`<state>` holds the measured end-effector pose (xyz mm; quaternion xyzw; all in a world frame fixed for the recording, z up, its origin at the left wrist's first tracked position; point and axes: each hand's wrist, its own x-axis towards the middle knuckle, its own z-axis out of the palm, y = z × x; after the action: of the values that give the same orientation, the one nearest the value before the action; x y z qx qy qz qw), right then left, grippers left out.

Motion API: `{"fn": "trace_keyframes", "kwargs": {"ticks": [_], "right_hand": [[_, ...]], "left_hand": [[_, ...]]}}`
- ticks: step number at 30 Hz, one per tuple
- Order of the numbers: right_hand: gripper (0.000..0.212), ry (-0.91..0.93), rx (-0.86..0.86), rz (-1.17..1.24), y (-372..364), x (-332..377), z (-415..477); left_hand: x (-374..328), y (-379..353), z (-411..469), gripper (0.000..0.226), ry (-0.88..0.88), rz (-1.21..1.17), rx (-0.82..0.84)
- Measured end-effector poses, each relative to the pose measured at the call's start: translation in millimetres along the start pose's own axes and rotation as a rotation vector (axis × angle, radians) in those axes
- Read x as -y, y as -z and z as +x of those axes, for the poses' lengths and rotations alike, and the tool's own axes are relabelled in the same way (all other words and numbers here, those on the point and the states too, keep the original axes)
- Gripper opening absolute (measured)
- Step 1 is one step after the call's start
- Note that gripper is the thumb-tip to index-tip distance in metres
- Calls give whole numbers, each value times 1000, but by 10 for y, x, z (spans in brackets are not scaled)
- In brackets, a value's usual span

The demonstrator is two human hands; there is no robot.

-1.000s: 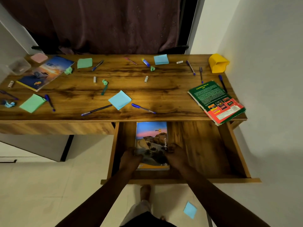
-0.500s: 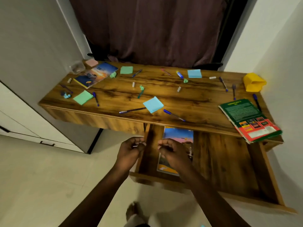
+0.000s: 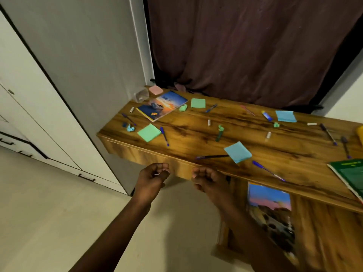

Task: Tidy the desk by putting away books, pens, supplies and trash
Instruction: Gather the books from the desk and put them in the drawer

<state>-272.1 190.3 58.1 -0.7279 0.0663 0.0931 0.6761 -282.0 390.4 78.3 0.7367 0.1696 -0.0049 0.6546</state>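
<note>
A landscape-cover book (image 3: 270, 211) lies flat in the open drawer (image 3: 326, 228) under the wooden desk (image 3: 196, 140). My left hand (image 3: 152, 179) and my right hand (image 3: 209, 179) hover empty in front of the desk's front edge, fingers loosely curled and apart. On the desk lie a sunset-cover book (image 3: 163, 105) at the far left, a green book (image 3: 351, 173) at the right edge, several pens such as a blue one (image 3: 164, 136), sticky-note pads in green (image 3: 149, 132) and blue (image 3: 237, 152), and crumpled paper scraps (image 3: 183, 107).
A clear plastic cup (image 3: 141, 95) and a pink pad (image 3: 155, 89) stand at the desk's far left corner. A white cabinet (image 3: 49, 107) flanks the desk on the left, and a dark curtain (image 3: 245, 46) hangs behind. Part of a yellow holder (image 3: 360, 133) shows at the right edge.
Both hands let go of the landscape-cover book in the drawer and rose to the desk's front edge. My view swung left toward the desk's left end.
</note>
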Motion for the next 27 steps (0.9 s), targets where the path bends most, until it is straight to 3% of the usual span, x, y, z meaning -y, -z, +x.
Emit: {"fn": "trace_keyframes", "kwargs": {"ticks": [11, 20, 27], "right_hand": [[15, -50, -20, 173, -976, 278, 764], [17, -57, -37, 62, -1266, 433, 1715], [14, -94, -84, 116, -1434, 615, 2671]], "left_hand": [[-93, 930, 1067, 18, -13, 27, -2], [-208, 939, 1943, 21, -1, 2, 17], [-363, 899, 2897, 17, 24, -12, -39]]}}
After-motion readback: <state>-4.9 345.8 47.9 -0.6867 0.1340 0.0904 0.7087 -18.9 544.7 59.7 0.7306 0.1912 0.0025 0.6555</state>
